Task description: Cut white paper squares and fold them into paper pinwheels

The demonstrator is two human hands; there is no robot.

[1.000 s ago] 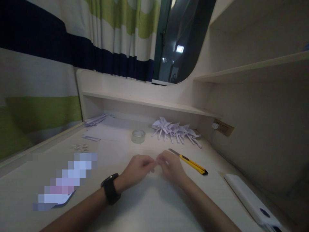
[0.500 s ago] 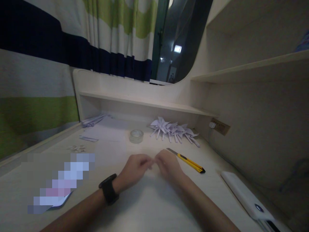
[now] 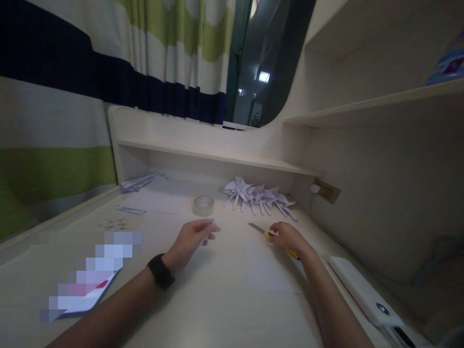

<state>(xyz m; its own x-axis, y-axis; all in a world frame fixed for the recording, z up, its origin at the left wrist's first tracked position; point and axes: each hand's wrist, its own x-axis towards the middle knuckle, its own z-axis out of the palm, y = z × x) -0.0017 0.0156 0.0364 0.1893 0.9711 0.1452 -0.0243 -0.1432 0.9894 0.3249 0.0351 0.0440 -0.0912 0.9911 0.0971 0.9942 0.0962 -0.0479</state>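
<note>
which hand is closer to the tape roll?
Left. The left hand, holding a paper strip, sits just in front of the tape roll; the right hand is off to its right, on the utility knife.

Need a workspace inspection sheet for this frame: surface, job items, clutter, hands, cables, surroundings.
Surface: pale wooden desk, dimly lit.
Job's things: small folded white paper piece in the left hand; yellow utility knife under the right hand, blade out.
Clutter: clear tape roll; pile of folded paper pinwheels; paper strips at back left; white power bank at right.
Grippers: left hand pinches the paper; right hand rests on the knife, grip unclear.
Cables: nothing seen; wall socket has a plug.
Surroundings: striped curtain, shelf, dark window.
</note>
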